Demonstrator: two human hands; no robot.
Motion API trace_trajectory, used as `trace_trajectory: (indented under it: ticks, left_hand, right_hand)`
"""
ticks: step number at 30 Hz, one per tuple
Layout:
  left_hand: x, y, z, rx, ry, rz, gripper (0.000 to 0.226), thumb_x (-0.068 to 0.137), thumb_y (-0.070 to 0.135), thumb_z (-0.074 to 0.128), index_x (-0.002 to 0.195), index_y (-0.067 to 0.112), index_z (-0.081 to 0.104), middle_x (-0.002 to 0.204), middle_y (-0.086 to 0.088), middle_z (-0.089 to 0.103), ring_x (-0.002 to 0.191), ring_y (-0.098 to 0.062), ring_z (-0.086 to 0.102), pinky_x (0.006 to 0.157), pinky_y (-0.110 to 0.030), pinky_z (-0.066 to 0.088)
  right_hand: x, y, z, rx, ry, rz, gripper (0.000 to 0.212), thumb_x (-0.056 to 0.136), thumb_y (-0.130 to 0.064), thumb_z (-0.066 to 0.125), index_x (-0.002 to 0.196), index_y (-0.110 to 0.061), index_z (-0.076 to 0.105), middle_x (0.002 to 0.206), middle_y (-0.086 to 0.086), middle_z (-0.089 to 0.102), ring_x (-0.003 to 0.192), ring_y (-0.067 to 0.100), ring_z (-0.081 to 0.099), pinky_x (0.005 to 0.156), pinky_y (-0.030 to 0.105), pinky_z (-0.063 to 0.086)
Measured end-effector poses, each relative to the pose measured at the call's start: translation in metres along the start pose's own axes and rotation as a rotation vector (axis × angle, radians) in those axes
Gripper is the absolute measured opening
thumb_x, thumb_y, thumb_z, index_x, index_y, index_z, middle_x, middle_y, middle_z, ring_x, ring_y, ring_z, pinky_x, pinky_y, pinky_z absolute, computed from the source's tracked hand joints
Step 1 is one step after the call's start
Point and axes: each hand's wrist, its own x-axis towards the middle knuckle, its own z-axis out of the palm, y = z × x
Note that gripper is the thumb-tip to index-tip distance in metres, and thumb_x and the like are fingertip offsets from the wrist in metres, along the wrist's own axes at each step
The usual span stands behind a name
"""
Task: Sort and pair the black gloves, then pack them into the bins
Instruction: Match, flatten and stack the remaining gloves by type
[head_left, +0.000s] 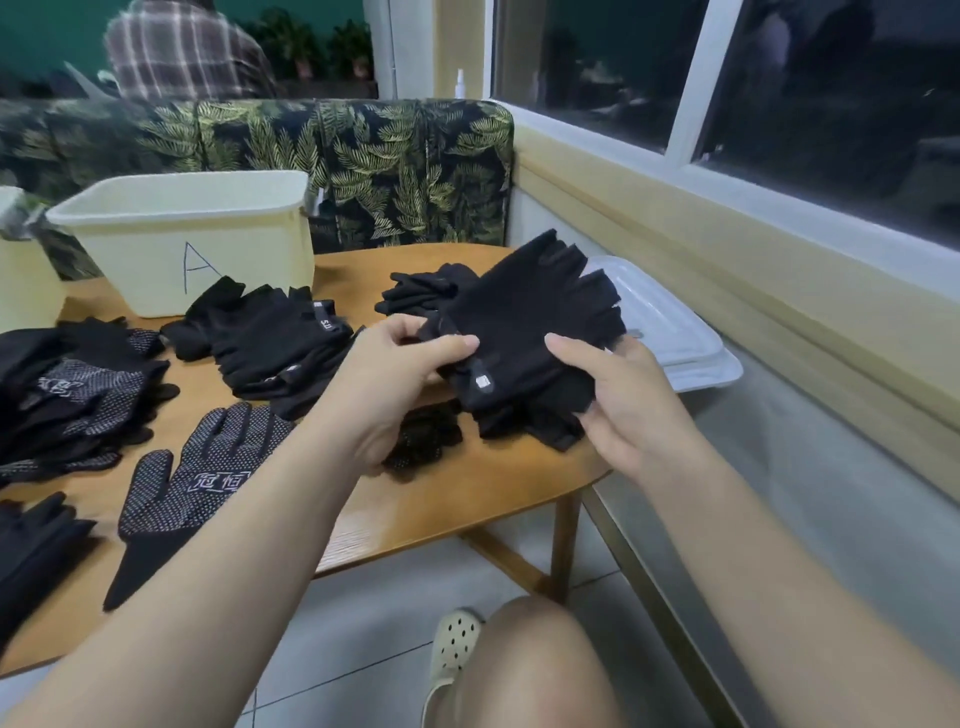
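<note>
Above the right end of the wooden table (467, 499), both hands hold a stack of black fingerless gloves (530, 322). My left hand (400, 374) pinches the stack's left edge with thumb and fingers. My right hand (618, 395) grips its lower right side, thumb on top. More fingerless gloves lie in a pile (270, 343) at the table's middle and in another pile (426, 291) behind the held stack. A dotted full-finger glove (192, 483) lies flat near the front edge. A heap of dotted gloves (72, 395) sits at the left. The cream bin marked A (187, 239) stands at the back.
A second cream bin (21, 280) shows at the far left edge. White lids (670, 322) are stacked on the ledge right of the table. A leaf-patterned sofa (363, 166) backs the table, with a person in a plaid shirt (182, 52) beyond. My knee (524, 670) is below.
</note>
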Motion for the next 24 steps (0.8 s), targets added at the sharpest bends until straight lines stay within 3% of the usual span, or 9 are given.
trace_trajectory:
  ticks: [2,5,9,14,17,19,21,24]
  left_hand:
    - [0.016,0.002,0.005,-0.010,0.042,0.005,0.020,0.088,0.013,0.078,0.099,0.010,0.061,0.092,-0.007,0.078,0.075,-0.021,0.075,0.073,-0.038,0.060]
    - [0.037,0.003,0.011,0.169,0.066,0.033,0.031,0.088,0.021,0.080,0.110,0.006,0.064,0.100,-0.011,0.076,0.076,-0.019,0.074,0.065,-0.038,0.060]
    - [0.055,0.008,0.020,0.437,-0.027,0.125,0.015,0.090,0.024,0.078,0.101,0.019,0.070,0.088,-0.001,0.075,0.071,-0.012,0.072,0.065,-0.027,0.057]
    - [0.073,0.016,0.030,0.600,-0.092,0.163,0.020,0.088,0.033,0.079,0.106,0.029,0.070,0.093,-0.004,0.076,0.073,-0.014,0.071,0.078,-0.038,0.061]
    - [0.076,0.017,0.030,0.609,-0.116,0.171,0.038,0.088,0.043,0.078,0.121,0.031,0.062,0.095,0.004,0.074,0.073,0.000,0.068,0.061,-0.016,0.051]
    - [0.077,0.015,0.027,0.577,-0.172,0.202,0.041,0.089,0.035,0.078,0.127,0.032,0.061,0.103,0.005,0.074,0.084,0.000,0.070,0.073,-0.018,0.056]
    - [0.078,0.011,0.023,0.639,-0.212,0.275,0.040,0.091,0.023,0.076,0.129,0.031,0.064,0.111,0.005,0.072,0.097,-0.009,0.072,0.093,-0.035,0.058]
    - [0.082,0.003,0.022,0.854,-0.208,0.400,0.038,0.094,0.017,0.070,0.127,0.036,0.067,0.121,0.010,0.069,0.100,-0.008,0.069,0.096,-0.034,0.054]
  right_hand:
    - [0.001,-0.007,-0.012,0.053,-0.070,0.033,0.039,0.096,-0.002,0.063,0.135,-0.001,0.059,0.127,0.016,0.071,0.115,0.029,0.070,0.096,0.042,0.059]
    - [0.002,-0.013,-0.026,0.056,-0.119,0.120,0.041,0.093,-0.012,0.063,0.133,-0.007,0.062,0.125,0.012,0.072,0.111,0.027,0.072,0.090,0.039,0.060]
    - [0.006,-0.013,-0.039,0.041,-0.123,0.225,0.048,0.088,-0.022,0.068,0.135,-0.012,0.061,0.127,0.010,0.072,0.117,0.028,0.069,0.098,0.046,0.056]
    - [0.015,-0.001,-0.044,-0.085,-0.006,0.194,0.034,0.097,-0.009,0.066,0.131,-0.009,0.063,0.118,0.011,0.075,0.108,0.028,0.073,0.080,0.040,0.063]
    - [0.021,0.005,-0.045,-0.119,0.106,0.145,0.029,0.096,-0.004,0.066,0.125,-0.009,0.065,0.114,0.011,0.076,0.100,0.027,0.076,0.070,0.035,0.062]
    - [0.025,0.009,-0.045,-0.135,0.156,0.125,0.029,0.095,-0.003,0.068,0.123,-0.009,0.066,0.112,0.010,0.076,0.097,0.026,0.076,0.070,0.036,0.063]
    - [0.028,0.013,-0.045,-0.143,0.183,0.118,0.028,0.095,-0.003,0.069,0.122,-0.009,0.066,0.112,0.010,0.077,0.097,0.026,0.076,0.075,0.041,0.064]
    - [0.029,0.017,-0.042,-0.158,0.187,0.129,0.025,0.095,-0.003,0.069,0.119,-0.009,0.067,0.112,0.011,0.076,0.097,0.027,0.076,0.074,0.042,0.064]
